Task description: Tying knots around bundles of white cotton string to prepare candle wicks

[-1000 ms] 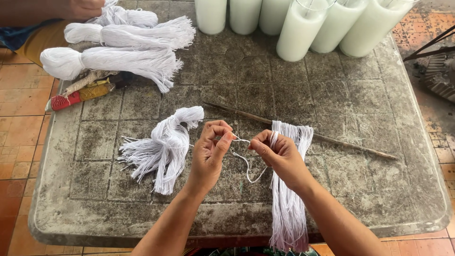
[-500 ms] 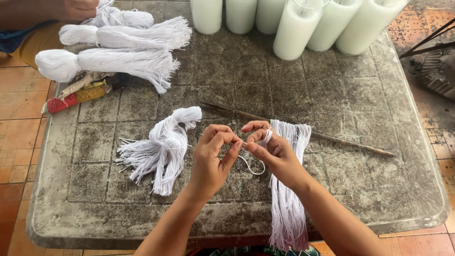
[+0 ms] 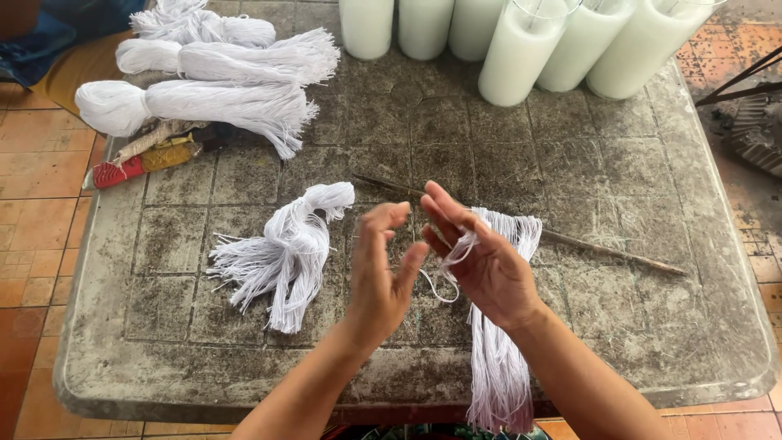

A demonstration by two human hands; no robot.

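Along the far edge of the counter (image 3: 619,187), a grey, grimy slab marked in squares, stands a row of tall white candles (image 3: 521,50) in clear glass cylinders, with no labels showing. At the far left corner lie three thick white thread hanks (image 3: 220,90), side by side, their cut ends fanned toward the candles. Just nearer along the left edge lies a red-and-yellow handled tool (image 3: 134,165), its printing too small to tell. A knotted bundle of short white threads (image 3: 285,248) lies left of centre. A thin brown stick (image 3: 603,251) runs slantwise across the middle.

The left hand (image 3: 383,273) is raised edge-on above the counter, fingers lifted and curled, grip wide and holding nothing. The right hand (image 3: 476,257) faces it, palm turned leftward, fingers stretched out, with a loose white thread (image 3: 448,269) looped over them and dangling below; grip open, the thread only draped. Behind the right forearm, a long skein of white threads (image 3: 497,358) hangs over the near edge.
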